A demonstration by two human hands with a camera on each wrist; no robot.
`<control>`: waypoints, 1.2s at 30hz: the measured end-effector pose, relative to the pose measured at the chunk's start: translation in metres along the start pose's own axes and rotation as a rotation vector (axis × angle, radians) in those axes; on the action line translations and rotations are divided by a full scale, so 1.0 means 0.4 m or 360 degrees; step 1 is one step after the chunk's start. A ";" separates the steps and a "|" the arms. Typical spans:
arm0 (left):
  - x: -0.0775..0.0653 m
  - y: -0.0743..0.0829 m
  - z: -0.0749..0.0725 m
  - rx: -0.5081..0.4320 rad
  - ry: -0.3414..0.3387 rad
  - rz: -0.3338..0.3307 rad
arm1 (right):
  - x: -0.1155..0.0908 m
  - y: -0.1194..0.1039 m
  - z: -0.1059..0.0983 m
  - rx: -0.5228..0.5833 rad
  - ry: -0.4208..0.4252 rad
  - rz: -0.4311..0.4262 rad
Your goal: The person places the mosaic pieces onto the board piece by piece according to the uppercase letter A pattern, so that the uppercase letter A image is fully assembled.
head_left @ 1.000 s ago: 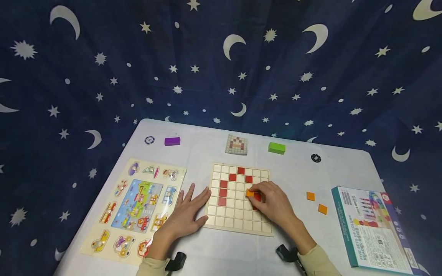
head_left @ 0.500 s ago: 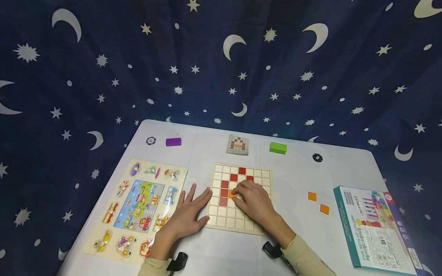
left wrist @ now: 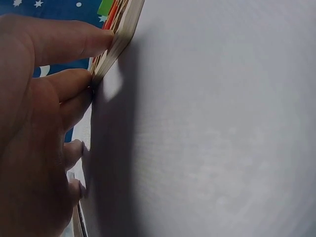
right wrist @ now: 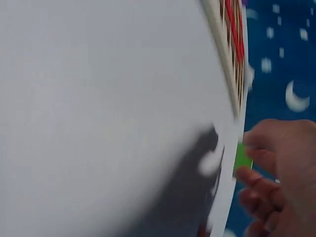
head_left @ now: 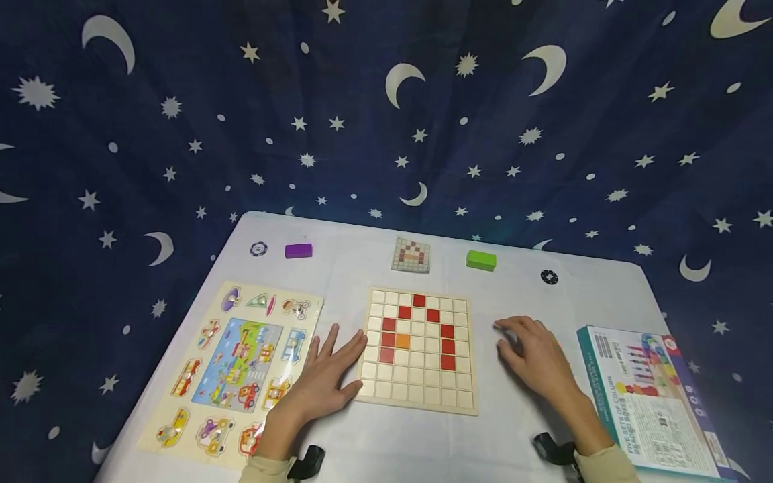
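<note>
The wooden grid board (head_left: 417, 396) lies mid-table, with several red square tiles (head_left: 447, 347) set in its cells. One orange square tile (head_left: 402, 342) sits in a cell directly right of the left column of reds. My left hand (head_left: 323, 379) is spread flat, its fingertips and thumb against the board's left edge; the left wrist view has them on the board's wooden side (left wrist: 123, 39). To the right of the board, over the white table, is my right hand (head_left: 537, 355), fingers loosely bent and holding nothing. The two loose orange tiles are hidden behind it in the head view.
A pattern card (head_left: 411, 255) lies behind the board, between a purple block (head_left: 298, 251) and a green block (head_left: 481, 260). Two poker chips, one patterned (head_left: 258, 249), one black (head_left: 549, 277), lie farther out. A vehicle puzzle (head_left: 235, 365) is at left, a teal-edged box (head_left: 652, 396) at right.
My right hand carried an orange tile leftward across the board, left it in a cell, then moved right, off the board. My left hand has stayed at the board's edge.
</note>
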State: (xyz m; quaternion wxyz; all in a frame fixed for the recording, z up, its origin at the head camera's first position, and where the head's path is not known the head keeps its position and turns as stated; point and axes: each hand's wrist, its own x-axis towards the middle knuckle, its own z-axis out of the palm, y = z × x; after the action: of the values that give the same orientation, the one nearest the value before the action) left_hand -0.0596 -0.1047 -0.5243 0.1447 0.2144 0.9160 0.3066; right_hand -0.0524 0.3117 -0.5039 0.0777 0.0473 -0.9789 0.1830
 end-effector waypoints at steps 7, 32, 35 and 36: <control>-0.002 -0.001 0.000 -0.0001 0.0000 0.0003 | -0.049 0.115 -0.057 -0.0152 -0.0011 0.0146; 0.001 -0.002 0.001 0.0018 0.0002 0.0000 | 0.054 -0.222 0.125 -0.0004 0.0064 -0.0466; 0.001 -0.003 -0.001 0.0018 -0.0006 -0.0003 | 0.060 -0.248 0.140 -0.0038 0.0060 -0.0504; 0.001 -0.003 -0.002 0.0024 -0.0007 -0.0003 | 0.062 -0.254 0.143 -0.0043 0.0062 -0.0512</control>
State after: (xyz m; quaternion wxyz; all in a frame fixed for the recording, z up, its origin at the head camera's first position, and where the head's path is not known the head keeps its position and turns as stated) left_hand -0.0605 -0.1058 -0.5245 0.1454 0.2155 0.9181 0.2991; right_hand -0.0721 0.1948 -0.5165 0.1257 0.1990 -0.9593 0.1558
